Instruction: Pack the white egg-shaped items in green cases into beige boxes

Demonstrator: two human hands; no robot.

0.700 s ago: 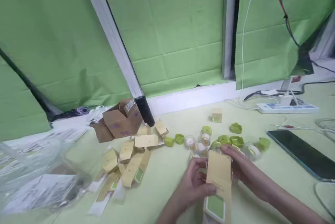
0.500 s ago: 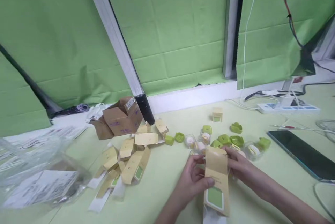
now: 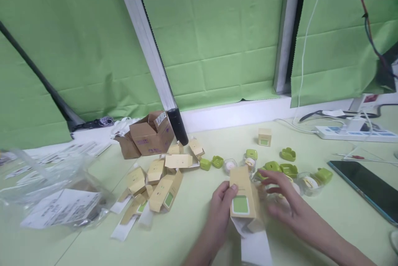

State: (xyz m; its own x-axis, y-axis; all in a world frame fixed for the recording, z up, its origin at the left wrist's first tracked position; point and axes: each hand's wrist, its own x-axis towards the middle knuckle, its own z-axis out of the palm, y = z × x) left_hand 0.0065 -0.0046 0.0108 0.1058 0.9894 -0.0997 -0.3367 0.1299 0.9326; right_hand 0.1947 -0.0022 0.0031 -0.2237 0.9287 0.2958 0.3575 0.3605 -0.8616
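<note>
My left hand [image 3: 219, 208] grips a small tan carton [image 3: 245, 187] by its left side, thumb on the printed front above a green label. The carton is shaped into a box, and its near end hangs open with a long white flap [image 3: 255, 247] pointing towards me. Just right of the carton is my right hand [image 3: 294, 204], fingers apart and holding nothing visible. Beyond both hands lie clear containers with pale contents [image 3: 230, 165] and several green lids and cups [image 3: 289, 170], partly hidden by my hands and the carton.
Flattened and part-folded cartons [image 3: 160, 189] lie in a heap on the left, before a brown cardboard box [image 3: 152, 133]. A clear plastic bag [image 3: 65, 204] is further left. One closed carton [image 3: 264, 137] stands at the back. On the right are a phone [image 3: 363, 187] and a power strip [image 3: 357, 132].
The carton has gone from a flatter shape with its top panel folded back to a squared box. My right hand has let go and moved off to the right. The view has shifted slightly.
</note>
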